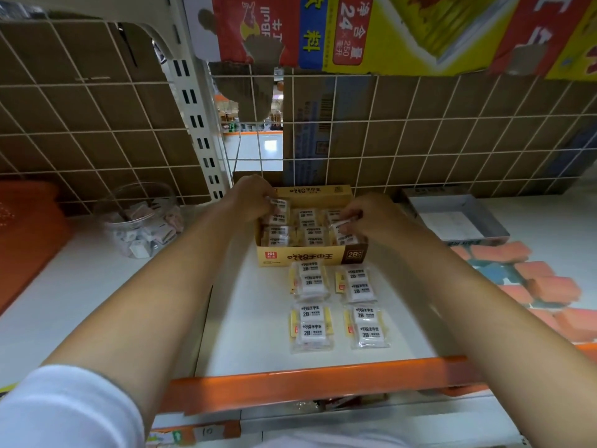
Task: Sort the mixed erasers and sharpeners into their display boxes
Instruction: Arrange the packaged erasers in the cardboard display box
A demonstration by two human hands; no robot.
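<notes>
White shelf (97,302), wire grid (420,140) behind; both hands pinch eraser packs, left (255,197), right (361,218), seemingly over yellow box (310,257).

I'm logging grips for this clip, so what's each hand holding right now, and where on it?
Each hand pinches a wrapped eraser pack over the yellow display box: the left hand at the top edge of its pack, the right hand at the near end of its pack.

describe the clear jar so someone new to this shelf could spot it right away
On the white shelf, look left of the yellow display box. The clear jar stands by the wire grid, the only see-through round container, filled with small loose pieces.
</notes>
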